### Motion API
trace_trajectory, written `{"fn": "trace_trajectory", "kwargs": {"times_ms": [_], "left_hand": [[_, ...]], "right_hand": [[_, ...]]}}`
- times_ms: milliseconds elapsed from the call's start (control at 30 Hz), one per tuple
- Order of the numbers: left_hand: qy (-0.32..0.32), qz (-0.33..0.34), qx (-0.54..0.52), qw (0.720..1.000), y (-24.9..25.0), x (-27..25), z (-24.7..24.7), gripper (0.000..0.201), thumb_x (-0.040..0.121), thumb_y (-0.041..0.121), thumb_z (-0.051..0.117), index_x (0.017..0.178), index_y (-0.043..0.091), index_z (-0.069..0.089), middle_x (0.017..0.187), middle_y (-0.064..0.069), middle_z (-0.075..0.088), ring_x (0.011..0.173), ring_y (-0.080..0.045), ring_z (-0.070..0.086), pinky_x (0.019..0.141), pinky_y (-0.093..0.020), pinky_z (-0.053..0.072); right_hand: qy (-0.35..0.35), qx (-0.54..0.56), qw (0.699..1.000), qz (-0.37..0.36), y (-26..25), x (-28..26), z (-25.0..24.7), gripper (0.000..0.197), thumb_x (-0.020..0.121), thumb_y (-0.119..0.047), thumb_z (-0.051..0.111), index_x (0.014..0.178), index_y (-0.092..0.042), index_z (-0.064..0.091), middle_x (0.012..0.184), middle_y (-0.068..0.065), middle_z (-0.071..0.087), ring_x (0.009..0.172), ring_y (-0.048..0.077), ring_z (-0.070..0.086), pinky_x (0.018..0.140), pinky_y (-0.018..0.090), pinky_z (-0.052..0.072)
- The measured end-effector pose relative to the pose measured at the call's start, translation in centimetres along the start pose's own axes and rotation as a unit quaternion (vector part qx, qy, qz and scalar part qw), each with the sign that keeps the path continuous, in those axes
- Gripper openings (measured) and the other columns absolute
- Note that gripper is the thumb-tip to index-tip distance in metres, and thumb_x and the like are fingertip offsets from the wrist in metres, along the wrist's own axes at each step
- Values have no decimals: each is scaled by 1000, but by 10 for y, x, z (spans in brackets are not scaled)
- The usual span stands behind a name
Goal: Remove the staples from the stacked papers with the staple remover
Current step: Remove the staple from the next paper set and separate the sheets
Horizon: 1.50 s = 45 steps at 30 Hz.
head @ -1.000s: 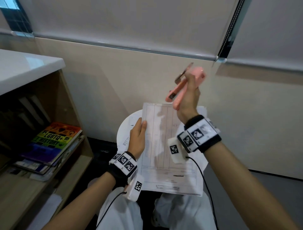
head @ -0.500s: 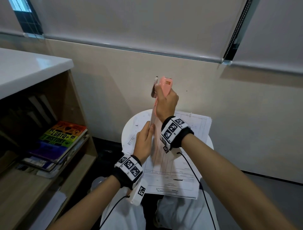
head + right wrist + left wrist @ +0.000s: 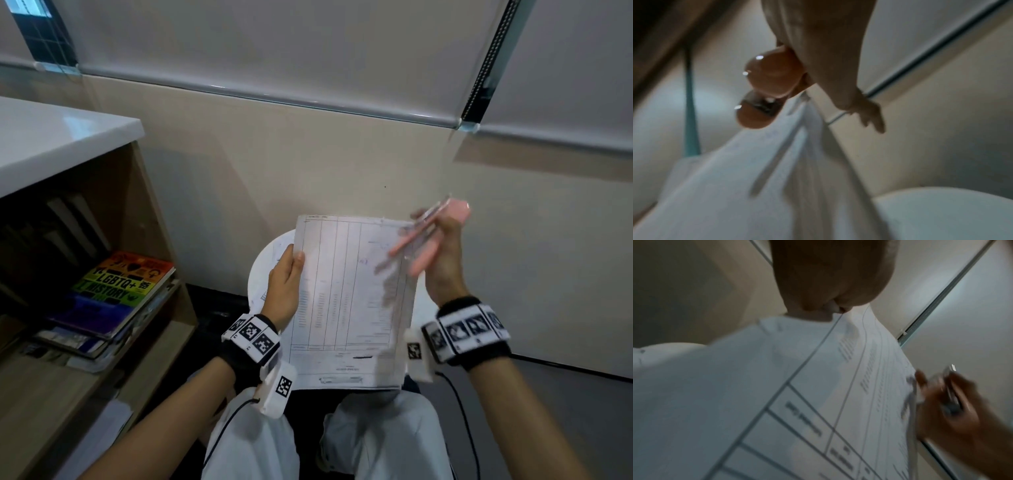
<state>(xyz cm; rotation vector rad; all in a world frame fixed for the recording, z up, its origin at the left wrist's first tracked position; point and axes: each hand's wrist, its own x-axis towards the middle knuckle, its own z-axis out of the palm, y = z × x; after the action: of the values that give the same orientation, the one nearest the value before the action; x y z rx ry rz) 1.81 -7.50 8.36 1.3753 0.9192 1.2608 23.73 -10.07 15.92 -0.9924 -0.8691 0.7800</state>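
Note:
A stack of printed papers [image 3: 346, 301] with a ruled table stands tilted up over my lap. My left hand [image 3: 286, 284] grips its left edge, thumb on the front sheet. In the left wrist view the thumb presses the papers [image 3: 818, 386] from above. My right hand [image 3: 440, 253] holds a pink staple remover [image 3: 431, 236] at the stack's upper right corner, blurred by motion. Its metal tip points up and away. The right wrist view shows the pink staple remover [image 3: 768, 91] in the palm, just above the papers [image 3: 756, 178].
A round white stool [image 3: 263, 270] stands behind the papers, with a loose sheet on it. A wooden shelf [image 3: 137, 212] with a white top is at the left, holding a rainbow-covered book [image 3: 120, 287] on a pile. A beige wall lies ahead.
My right hand swung the staple remover from the stack's upper left edge over to its upper right corner. The papers turned to face me flat. My left hand kept its grip.

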Motion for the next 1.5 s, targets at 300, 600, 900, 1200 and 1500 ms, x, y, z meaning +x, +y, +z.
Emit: {"fn": "trace_trajectory", "kwargs": {"times_ms": [300,600,900,1200,1500], "left_hand": [[35,-41,87,995,-35,26,10,19,101,23,38,105,13,54,95,-5,64,79,-17,61,68,-33,50],[24,-243,527,814,-117,56,-26,96,64,61,73,130,2,35,133,-16,38,126,-34,36,103,-44,34],[-31,-288,522,802,-131,84,-36,116,54,58,83,136,2,22,126,-14,53,114,-32,56,88,-43,49],[7,-230,510,829,-124,76,-103,97,53,55,84,126,20,31,118,-5,58,107,-30,59,79,-37,47],[24,-220,601,768,-131,72,-82,73,67,54,76,121,10,52,130,-7,33,119,-30,31,101,-43,30]], "right_hand": [[-83,-226,928,284,66,-44,-78,33,88,-34,57,94,-3,69,81,16,67,68,27,64,69,38,52],[119,-334,879,320,94,13,-136,31,91,-23,57,106,4,61,93,20,61,63,25,54,47,24,41],[126,-387,846,344,131,52,-146,32,89,-28,61,104,1,58,88,16,59,64,24,53,49,25,39],[94,-439,835,319,144,68,-134,30,88,-31,61,91,-2,62,93,18,65,77,30,59,72,36,49],[55,-538,794,279,166,53,-92,45,80,-47,64,96,-5,69,142,3,29,132,29,24,111,50,20]]}}
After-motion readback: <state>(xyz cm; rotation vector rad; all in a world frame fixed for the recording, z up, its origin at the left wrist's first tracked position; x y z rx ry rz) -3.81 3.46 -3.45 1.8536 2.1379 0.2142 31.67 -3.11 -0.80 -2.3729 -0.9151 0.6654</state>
